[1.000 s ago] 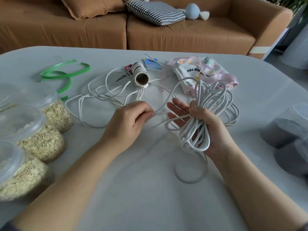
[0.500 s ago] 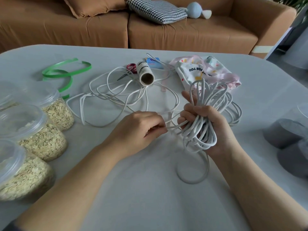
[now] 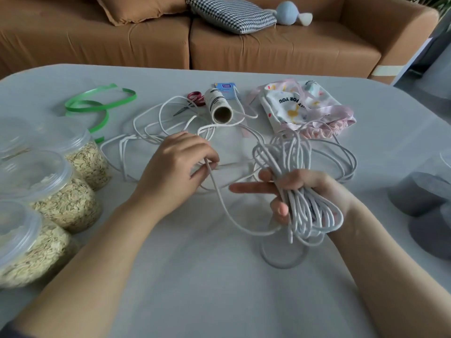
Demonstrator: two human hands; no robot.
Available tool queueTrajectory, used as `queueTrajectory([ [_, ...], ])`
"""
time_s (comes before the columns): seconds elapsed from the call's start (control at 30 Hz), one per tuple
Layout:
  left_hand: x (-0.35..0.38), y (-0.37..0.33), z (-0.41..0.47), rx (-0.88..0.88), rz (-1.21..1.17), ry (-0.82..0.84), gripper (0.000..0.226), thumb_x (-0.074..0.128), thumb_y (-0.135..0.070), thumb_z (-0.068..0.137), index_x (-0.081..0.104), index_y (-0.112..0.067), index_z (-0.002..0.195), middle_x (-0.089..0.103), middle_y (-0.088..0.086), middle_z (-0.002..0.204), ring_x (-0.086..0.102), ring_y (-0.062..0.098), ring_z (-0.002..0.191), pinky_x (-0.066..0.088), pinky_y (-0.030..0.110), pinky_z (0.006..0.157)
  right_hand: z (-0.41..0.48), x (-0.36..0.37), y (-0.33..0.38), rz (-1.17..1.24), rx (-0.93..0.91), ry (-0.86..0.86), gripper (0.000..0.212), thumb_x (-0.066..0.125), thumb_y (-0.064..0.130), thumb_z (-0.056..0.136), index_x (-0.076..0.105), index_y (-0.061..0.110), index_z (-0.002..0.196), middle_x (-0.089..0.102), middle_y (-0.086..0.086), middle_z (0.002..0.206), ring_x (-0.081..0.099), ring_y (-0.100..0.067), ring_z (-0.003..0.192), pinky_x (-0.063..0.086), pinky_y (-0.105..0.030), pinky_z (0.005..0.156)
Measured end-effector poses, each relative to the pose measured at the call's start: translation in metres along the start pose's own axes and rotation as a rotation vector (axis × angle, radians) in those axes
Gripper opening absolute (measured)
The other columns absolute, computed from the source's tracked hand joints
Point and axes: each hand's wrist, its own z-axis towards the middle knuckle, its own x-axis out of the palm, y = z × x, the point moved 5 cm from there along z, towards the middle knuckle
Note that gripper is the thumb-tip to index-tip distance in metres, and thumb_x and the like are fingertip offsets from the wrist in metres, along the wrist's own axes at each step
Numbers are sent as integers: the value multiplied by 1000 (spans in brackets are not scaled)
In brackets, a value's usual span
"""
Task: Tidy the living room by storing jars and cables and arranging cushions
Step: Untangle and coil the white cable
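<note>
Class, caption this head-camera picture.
Right hand grips coiled white cable; left hand feeds a strand.

1. A single head-worn wide-angle camera is looking forward and down from above the near edge of the pale grey cloth-covered table (image 3: 219, 301).
2. It is sitting close over the table, with both bare forearms entering from the bottom corners.
3. It is facing the tan fabric sofa (image 3: 280, 47) running along the top edge.
4. With only one view, nothing is overlapping another.
</note>
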Motion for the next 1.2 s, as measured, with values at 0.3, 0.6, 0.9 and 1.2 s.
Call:
queueTrajectory([
  [0.3,-5,-6,1,-15,-9,-77,16,64,-15,91,76,-6,99,67,6,87,62,27,85,47,39,77,4,23,-15,-78,32,158,32,63,8,78,36,13,96,47,-30,136,64,-14,58,51,-27,52],
  [0.6,-7,-16,6,27,41,-93,23,58,-21,95,76,-7,98,56,7,71,51,28,69,40,36,66,17,27,-24,-142,-39,64,28,62,6,73,43,11,92,59,-17,101,53,-13,53,48,-25,49],
  [0.9,-11,-11,3,-60,-15,-124,14,62,-10,95,72,-3,90,56,6,75,52,23,72,43,34,66,20,19,-21,-238,-130,-129,17,65,9,66,65,10,83,52,-6,65,56,-19,58,51,-31,64],
  [1.2,-2,7,-5,-527,-464,-195,31,61,-39,85,55,-13,72,58,-7,67,51,5,67,40,17,67,14,12,6,-223,-513,-217,20,57,2,67,60,21,72,56,4,72,56,-12,63,41,-35,72],
])
